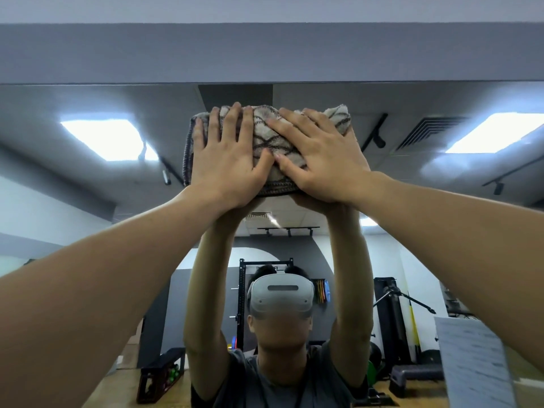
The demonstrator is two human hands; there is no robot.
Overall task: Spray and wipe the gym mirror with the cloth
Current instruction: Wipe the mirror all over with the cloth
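A folded beige cloth (266,136) with dark wavy lines is pressed flat against the gym mirror (88,201), close under the mirror's top edge. My left hand (226,154) lies on the cloth's left half with fingers spread upward. My right hand (318,154) covers the right half, fingers angled up and left. Both palms push the cloth onto the glass, and the thumbs nearly meet in the middle. No spray bottle is in view.
A grey wall band (265,54) runs above the mirror's top edge. The mirror reflects a person in a headset with raised arms, ceiling light panels, a black squat rack, weights and a dumbbell rack on a wooden floor.
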